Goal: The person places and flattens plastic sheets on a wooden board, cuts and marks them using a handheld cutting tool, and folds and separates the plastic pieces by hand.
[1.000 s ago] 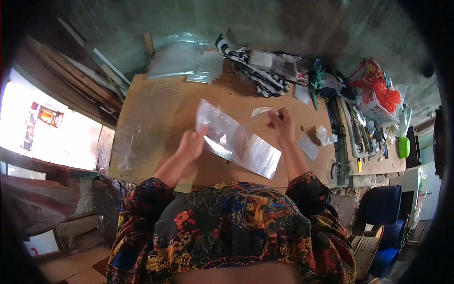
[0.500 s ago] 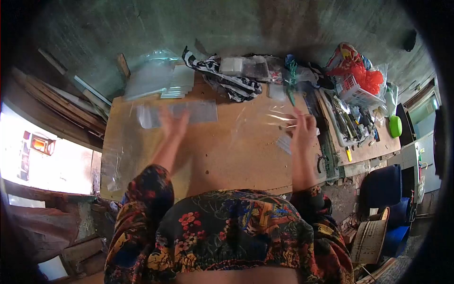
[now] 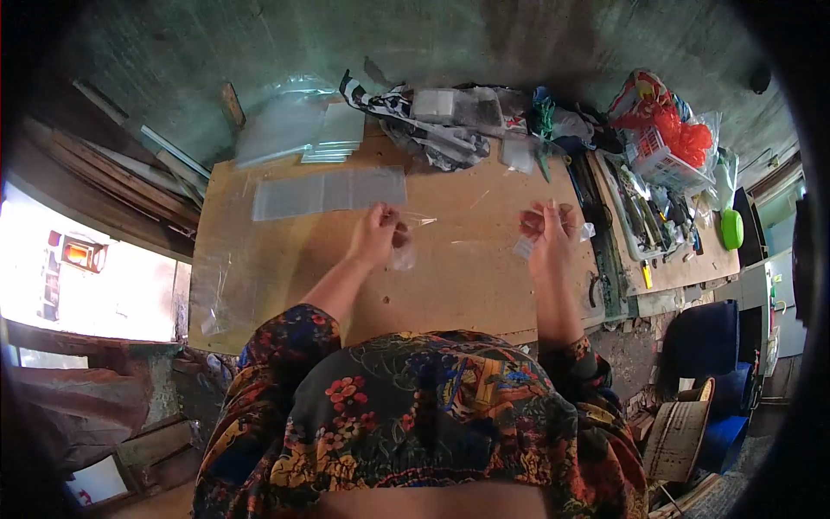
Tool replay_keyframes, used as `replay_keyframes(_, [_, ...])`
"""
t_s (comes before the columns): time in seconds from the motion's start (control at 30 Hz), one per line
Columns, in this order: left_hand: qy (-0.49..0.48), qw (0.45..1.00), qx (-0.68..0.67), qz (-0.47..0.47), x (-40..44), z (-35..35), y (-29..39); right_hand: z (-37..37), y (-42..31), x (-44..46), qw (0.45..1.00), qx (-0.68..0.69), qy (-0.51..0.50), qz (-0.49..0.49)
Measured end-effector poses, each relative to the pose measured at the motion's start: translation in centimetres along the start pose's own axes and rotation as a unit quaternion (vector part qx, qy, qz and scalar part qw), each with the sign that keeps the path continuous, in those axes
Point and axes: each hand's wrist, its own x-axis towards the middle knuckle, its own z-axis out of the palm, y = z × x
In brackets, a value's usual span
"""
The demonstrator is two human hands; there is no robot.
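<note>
My left hand (image 3: 379,237) is over the middle of the board, fingers closed on a thin clear plastic piece (image 3: 404,257). Faint glints to its right suggest that the film stretches toward my right hand (image 3: 551,239), but its outline is hard to see. That hand is raised at the right, its fingers curled and pinched together, apparently on the film's other side. Beneath it lie small clear plastic pieces (image 3: 523,247). Beyond my left hand, a long clear plastic sleeve (image 3: 298,195) lies flat on the wooden board (image 3: 450,294).
Stacked clear plastic sleeves (image 3: 333,138) lie at the back left. Behind the board's middle is a black-and-white patterned bag (image 3: 441,143). To the right stand a tray of tools (image 3: 640,212), a white basket (image 3: 666,164) with red plastic, and a green container (image 3: 731,229).
My left hand has moved right and toward me, off the flat sleeve, and now grips clear plastic. My right hand stays in nearly the same place, still pinched.
</note>
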Motion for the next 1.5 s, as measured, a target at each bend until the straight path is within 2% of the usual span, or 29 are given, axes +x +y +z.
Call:
replay_keyframes(0.07, [-0.05,0.972,0.216,0.085,0.1,-2.4,1.4,-2.6,2.9,0.7,0.999,-0.013,0.032,0.019])
replay_keyframes(0.1, [-0.051,0.972,0.215,0.081,-0.2,-3.6,2.7,-3.4,4.2,0.5,0.996,-0.027,0.061,0.055])
replay_keyframes(0.17, [-0.141,0.909,0.39,0.026,-0.6,-5.8,4.7,-5.5,7.2,0.0,0.991,-0.04,0.09,0.093])
replay_keyframes(0.3, [-0.18,0.864,0.467,0.057,0.8,-9.7,2.3,-7.6,11.8,-2.4,0.964,-0.154,0.005,0.217])
replay_keyframes(0.37, [-0.142,0.81,0.534,0.194,1.8,-11.2,0.7,-7.2,12.4,-3.5,0.947,-0.196,-0.018,0.255])
replay_keyframes(0.4, [-0.145,0.81,0.533,0.195,1.7,-10.9,0.3,-7.1,12.4,-3.9,0.934,-0.254,-0.04,0.247])
replay_keyframes(0.47, [0.093,0.578,0.701,0.407,1.0,-10.1,-1.0,-7.1,12.0,-4.3,0.919,-0.312,-0.054,0.236])
replay_keyframes(0.5, [0.088,0.58,0.698,0.411,0.2,-9.1,-1.0,-6.9,11.3,-4.3,0.901,-0.35,-0.086,0.242])
replay_keyframes(0.57, [0.086,0.583,0.741,0.323,-2.0,-6.4,0.0,-7.5,11.0,-4.5,0.881,-0.387,-0.112,0.248])
replay_keyframes(0.6, [0.084,0.584,0.74,0.323,-2.6,-5.3,-0.1,-8.1,11.5,-4.6,0.852,-0.498,-0.095,0.129])
replay_keyframes(0.63, [-0.009,0.634,0.746,0.204,-3.2,-4.4,-0.2,-8.4,11.7,-4.6,0.8,-0.595,-0.076,0.007])
replay_keyframes(0.67, [-0.101,0.668,0.733,0.079,-3.7,-3.6,-0.5,-8.6,11.7,-4.5,0.8,-0.595,-0.077,0.007])
replay_keyframes(0.73, [-0.124,0.695,0.706,0.05,-4.2,-2.9,-2.1,-8.2,11.3,-4.3,0.82,-0.561,-0.018,-0.114])
replay_keyframes(0.77, [-0.148,0.721,0.677,0.02,-4.4,-2.7,-3.0,-7.9,10.6,-4.2,0.82,-0.561,-0.02,-0.115])
replay_keyframes(0.8, [-0.145,0.722,0.676,0.02,-4.8,-2.7,-3.9,-6.8,9.0,-4.3,0.757,-0.621,-0.06,-0.191])
replay_keyframes(0.83, [-0.135,0.708,0.689,0.078,-5.3,-2.5,-4.7,-6.1,7.8,-4.4,0.684,-0.673,-0.101,-0.263])
replay_keyframes(0.87, [-0.124,0.69,0.7,0.135,-5.6,-2.4,-5.3,-5.5,7.2,-4.5,0.684,-0.673,-0.103,-0.262])
replay_keyframes(0.93, [-0.123,0.69,0.703,0.121,-6.2,-2.0,-5.3,-4.2,6.7,-4.7,0.515,-0.73,-0.294,-0.339])
replay_keyframes(1.03, [-0.119,0.685,0.71,0.117,-6.8,-1.6,-5.3,-2.5,7.3,-6.1,0.506,-0.666,-0.379,-0.396])
replay_keyframes(1.07, [-0.12,0.68,0.713,0.122,-7.1,-1.6,-5.3,-2.0,7.7,-6.2,0.507,-0.664,-0.38,-0.398])
replay_keyframes(1.1, [-0.118,0.68,0.714,0.121,-7.4,-1.8,-5.6,-1.7,8.3,-6.1,0.543,-0.632,-0.4,-0.383])
replay_keyframes(1.13, [-0.103,0.696,0.697,0.136,-7.6,-2.0,-6.1,-1.4,8.7,-5.8,0.577,-0.598,-0.418,-0.367])
replay_keyframes(1.17, [-0.089,0.712,0.68,0.151,-7.7,-2.2,-6.7,-1.3,8.8,-5.5,0.577,-0.597,-0.419,-0.368])
replay_keyframes(1.23, [-0.063,0.721,0.669,0.17,-8.0,-3.6,-7.7,-1.2,8.8,-4.4,0.773,-0.544,-0.298,-0.132])
replay_keyframes(1.27, [-0.04,0.728,0.657,0.191,-8.1,-4.5,-8.0,-1.4,9.2,-2.9,0.877,-0.423,-0.223,0.043])
replay_keyframes(1.3, [-0.041,0.729,0.657,0.189,-8.2,-5.1,-8.3,-2.2,9.8,-1.2,0.927,-0.277,-0.132,0.217])
replay_keyframes(1.33, [-0.047,0.719,0.666,0.194,-8.3,-5.8,-8.4,-3.7,10.5,-0.2,0.926,-0.278,-0.13,0.218])
replay_keyframes(1.4, [-0.056,0.708,0.675,0.202,-8.2,-6.5,-8.3,-6.0,11.6,1.4,0.927,-0.087,-0.045,0.362])
replay_keyframes(1.5, [-0.056,0.706,0.676,0.203,-8.3,-6.7,-7.6,-7.5,12.6,2.2,0.906,-0.194,-0.03,0.374])
